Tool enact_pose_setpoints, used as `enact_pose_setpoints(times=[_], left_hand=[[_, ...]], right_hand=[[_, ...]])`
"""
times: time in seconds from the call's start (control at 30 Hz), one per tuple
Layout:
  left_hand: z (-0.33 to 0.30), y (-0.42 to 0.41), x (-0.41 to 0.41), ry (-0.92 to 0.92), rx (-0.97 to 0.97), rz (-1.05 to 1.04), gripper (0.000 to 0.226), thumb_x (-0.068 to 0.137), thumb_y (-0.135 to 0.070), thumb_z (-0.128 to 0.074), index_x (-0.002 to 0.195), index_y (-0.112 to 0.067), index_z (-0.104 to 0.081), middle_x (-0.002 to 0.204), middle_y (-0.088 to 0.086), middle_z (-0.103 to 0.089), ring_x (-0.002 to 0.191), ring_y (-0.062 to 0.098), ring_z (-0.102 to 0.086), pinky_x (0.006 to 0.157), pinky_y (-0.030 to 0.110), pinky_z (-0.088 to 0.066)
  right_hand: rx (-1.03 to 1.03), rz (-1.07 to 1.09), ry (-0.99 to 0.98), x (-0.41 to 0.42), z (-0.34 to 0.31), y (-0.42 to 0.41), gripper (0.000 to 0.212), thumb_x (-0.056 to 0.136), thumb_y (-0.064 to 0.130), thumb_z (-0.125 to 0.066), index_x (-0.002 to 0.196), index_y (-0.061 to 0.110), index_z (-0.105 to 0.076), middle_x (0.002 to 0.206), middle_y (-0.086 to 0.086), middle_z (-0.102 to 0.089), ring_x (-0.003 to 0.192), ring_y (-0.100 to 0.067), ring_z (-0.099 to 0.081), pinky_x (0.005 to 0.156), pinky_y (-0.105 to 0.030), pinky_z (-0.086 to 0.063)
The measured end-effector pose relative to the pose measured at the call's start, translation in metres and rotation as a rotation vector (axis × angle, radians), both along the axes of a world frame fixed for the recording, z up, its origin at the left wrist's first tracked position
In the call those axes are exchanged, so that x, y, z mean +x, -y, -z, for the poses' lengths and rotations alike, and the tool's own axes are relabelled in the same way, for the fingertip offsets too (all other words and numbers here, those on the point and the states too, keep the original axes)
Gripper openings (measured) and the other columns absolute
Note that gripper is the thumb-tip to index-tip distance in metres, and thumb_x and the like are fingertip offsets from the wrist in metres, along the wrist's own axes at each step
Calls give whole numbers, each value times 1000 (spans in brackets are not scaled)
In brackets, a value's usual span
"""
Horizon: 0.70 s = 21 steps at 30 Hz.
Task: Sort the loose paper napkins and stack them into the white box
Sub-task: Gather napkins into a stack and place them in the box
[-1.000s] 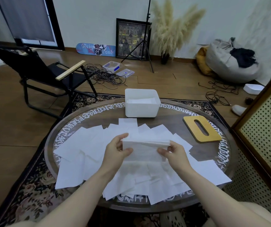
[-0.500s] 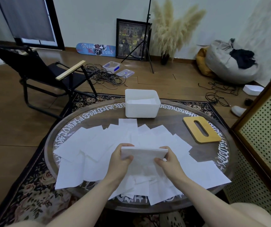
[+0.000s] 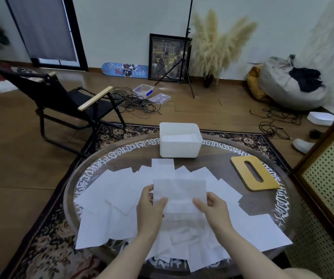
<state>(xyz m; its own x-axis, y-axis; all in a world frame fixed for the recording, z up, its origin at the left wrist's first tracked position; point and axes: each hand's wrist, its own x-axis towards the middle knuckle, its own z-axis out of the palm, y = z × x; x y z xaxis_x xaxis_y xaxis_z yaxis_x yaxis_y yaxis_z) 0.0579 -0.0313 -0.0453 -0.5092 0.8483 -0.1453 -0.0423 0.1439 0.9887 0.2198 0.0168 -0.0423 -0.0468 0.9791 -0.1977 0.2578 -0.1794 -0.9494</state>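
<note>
A stack of white paper napkins (image 3: 180,190) stands upright above the middle of the table, its broad face turned to me. My left hand (image 3: 150,206) pinches its lower left edge and my right hand (image 3: 212,206) pinches its lower right edge. Many loose napkins (image 3: 109,198) lie spread and overlapping across the near half of the round glass table (image 3: 218,158). The white box (image 3: 179,147) sits at the far side of the table, open on top, with some napkins lying flat inside.
A yellow wooden lid with a slot (image 3: 254,176) lies on the table's right. A perforated cabinet (image 3: 331,178) stands close on the right, a black folding chair (image 3: 71,101) on the left. Cables (image 3: 136,103) lie on the floor beyond.
The stack, held edge-on and flat half a second ago, has been tipped upright so its face shows. Both hands stayed on its lower corners and sit slightly lower.
</note>
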Motion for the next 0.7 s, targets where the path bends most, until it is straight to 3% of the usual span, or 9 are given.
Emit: enact_pose_setpoints(times=[0.1,0.17,0.23,0.3,0.53,0.7], left_hand=[[-13,-12,-5,-20,27,-47,29,88,-5,-61,109,-24,-54,91,7,-63,71,22,-60,42,17,-42],[-22,-20,-9,-13,46,-67,30,89,-4,-60,111,-23,-55,90,8,-62,70,20,-58,43,19,-45],[-32,-30,-16,17,53,-71,30,90,-2,-58,110,-24,-54,87,7,-61,66,20,-55,42,18,-42],[-42,-41,-23,23,52,-47,31,90,-1,-55,111,-24,-56,86,6,-59,59,20,-55,40,20,-37],[-65,-102,-44,-78,39,2,38,87,4,-50,117,-17,-62,79,4,-61,53,18,-57,41,24,-36],[-76,-152,-50,-147,15,-42,32,87,-4,-54,108,-27,-62,86,-5,-62,73,25,-65,52,27,-44]], right_hand=[[19,32,-100,-6,-18,-3,2,91,11,-62,91,10,-63,76,-5,-70,62,-13,-62,54,-13,-45],[38,18,-112,-9,-29,-7,4,93,10,-58,94,13,-61,72,-2,-69,52,-5,-57,50,-9,-41],[63,-22,-106,-12,-42,-16,9,93,7,-56,98,13,-61,74,-4,-69,53,-8,-56,50,-8,-41],[99,-50,-100,-15,-56,-27,14,93,2,-55,98,13,-62,76,-9,-67,58,-15,-54,50,-9,-42],[153,-48,-42,-26,-78,-89,22,88,-6,-55,98,12,-62,87,-4,-72,57,-10,-58,57,-19,-47],[181,16,-3,-41,-81,-143,29,87,-6,-55,104,16,-61,90,-1,-70,75,-17,-62,73,-38,-54]])
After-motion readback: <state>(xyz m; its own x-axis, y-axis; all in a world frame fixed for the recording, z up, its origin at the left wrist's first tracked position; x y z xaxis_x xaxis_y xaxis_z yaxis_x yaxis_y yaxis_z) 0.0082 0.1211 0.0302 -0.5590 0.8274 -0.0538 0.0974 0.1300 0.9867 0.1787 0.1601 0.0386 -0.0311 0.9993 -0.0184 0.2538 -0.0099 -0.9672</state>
